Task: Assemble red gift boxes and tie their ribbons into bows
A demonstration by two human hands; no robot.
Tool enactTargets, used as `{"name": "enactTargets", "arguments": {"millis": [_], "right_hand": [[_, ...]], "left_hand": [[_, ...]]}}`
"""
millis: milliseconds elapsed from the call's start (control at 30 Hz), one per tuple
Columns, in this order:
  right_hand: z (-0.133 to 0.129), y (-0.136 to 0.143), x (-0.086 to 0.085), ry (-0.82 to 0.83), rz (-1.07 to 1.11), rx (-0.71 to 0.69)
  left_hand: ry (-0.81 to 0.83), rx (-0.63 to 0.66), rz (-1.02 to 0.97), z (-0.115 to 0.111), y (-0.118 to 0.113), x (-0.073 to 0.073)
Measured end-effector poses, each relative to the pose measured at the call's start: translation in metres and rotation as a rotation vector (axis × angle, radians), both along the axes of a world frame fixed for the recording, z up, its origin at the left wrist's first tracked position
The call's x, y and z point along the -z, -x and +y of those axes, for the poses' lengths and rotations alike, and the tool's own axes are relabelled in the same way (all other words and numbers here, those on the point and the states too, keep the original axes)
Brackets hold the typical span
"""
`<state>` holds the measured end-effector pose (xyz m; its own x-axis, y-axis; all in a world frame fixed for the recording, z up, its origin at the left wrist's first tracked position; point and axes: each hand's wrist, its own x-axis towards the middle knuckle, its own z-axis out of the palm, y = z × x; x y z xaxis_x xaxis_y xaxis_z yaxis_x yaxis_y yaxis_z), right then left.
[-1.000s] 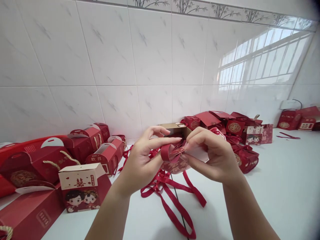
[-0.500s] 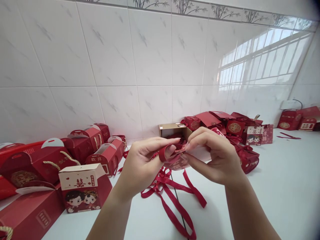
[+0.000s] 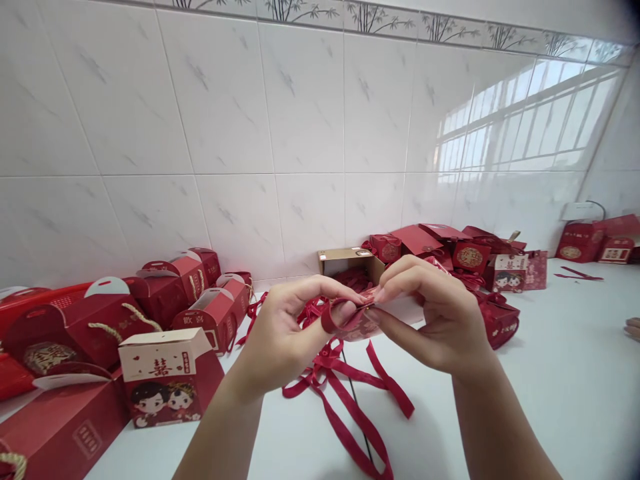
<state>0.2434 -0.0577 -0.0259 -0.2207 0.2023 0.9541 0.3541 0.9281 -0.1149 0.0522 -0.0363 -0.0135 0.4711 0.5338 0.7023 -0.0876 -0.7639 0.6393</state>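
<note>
Head view: mid-frame, the left hand [image 3: 290,333] closes thumb and fingertips around a red ribbon loop [image 3: 327,319]; the right hand [image 3: 376,301] pinches a patterned box [image 3: 362,327] by its top, above loose ribbons [image 3: 394,387] at lower centre.

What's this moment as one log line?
left hand: ribbon loop around thumb | right hand: pinching at patterned package | other person's hand: right edge

The white table [image 3: 560,373] bears red boxes [image 3: 60,420] and ribbons [image 3: 399,395].
</note>
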Motion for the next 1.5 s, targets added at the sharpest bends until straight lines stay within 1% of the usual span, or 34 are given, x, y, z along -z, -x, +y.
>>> {"name": "enactTargets", "arguments": {"millis": [133, 200, 267, 367, 467, 567, 700, 867, 933, 1100, 1300, 1367, 1500], "right_hand": [[0.000, -0.002, 0.000, -0.016, 0.012, 0.008], [0.001, -0.002, 0.000, -0.056, 0.017, -0.001], [0.001, -0.002, 0.000, -0.096, 0.029, -0.006], [0.002, 0.000, 0.001, -0.148, 0.075, 0.010], [0.002, 0.002, 0.002, -0.174, 0.091, -0.035], [0.002, 0.003, 0.001, -0.188, 0.076, -0.088], [0.001, 0.005, 0.000, -0.213, 0.069, -0.076], [-0.001, 0.006, -0.001, -0.227, 0.039, -0.081], [-0.001, 0.007, -0.001, -0.234, 0.036, -0.084], [-0.001, 0.008, -0.002, -0.261, 0.051, -0.101], [-0.002, 0.008, -0.001, -0.256, 0.086, -0.088], [-0.003, 0.008, 0.000, -0.209, 0.094, -0.101], [-0.004, 0.007, 0.001, 0.005, 0.076, -0.120]], "left_hand": [[-0.084, 0.079, 0.035, 0.003, 0.003, 0.000], [-0.120, 0.128, 0.044, 0.005, 0.004, 0.001], [-0.145, 0.149, 0.018, 0.009, 0.004, 0.003], [-0.196, 0.116, -0.049, 0.013, 0.001, 0.006], [-0.265, 0.094, -0.083, 0.012, -0.001, 0.008], [-0.357, 0.093, -0.077, 0.009, 0.000, 0.007], [-0.448, 0.038, -0.029, 0.006, 0.002, 0.004], [-0.398, 0.044, -0.035, 0.003, 0.001, 0.005], [-0.387, 0.044, -0.069, 0.002, 0.000, 0.006], [-0.431, 0.060, -0.189, 0.003, -0.005, 0.007], [-0.411, 0.024, -0.300, 0.001, -0.011, 0.010], [-0.392, 0.000, -0.296, 0.000, -0.012, 0.011], [-0.374, -0.067, -0.240, 0.002, -0.011, 0.012]]}}
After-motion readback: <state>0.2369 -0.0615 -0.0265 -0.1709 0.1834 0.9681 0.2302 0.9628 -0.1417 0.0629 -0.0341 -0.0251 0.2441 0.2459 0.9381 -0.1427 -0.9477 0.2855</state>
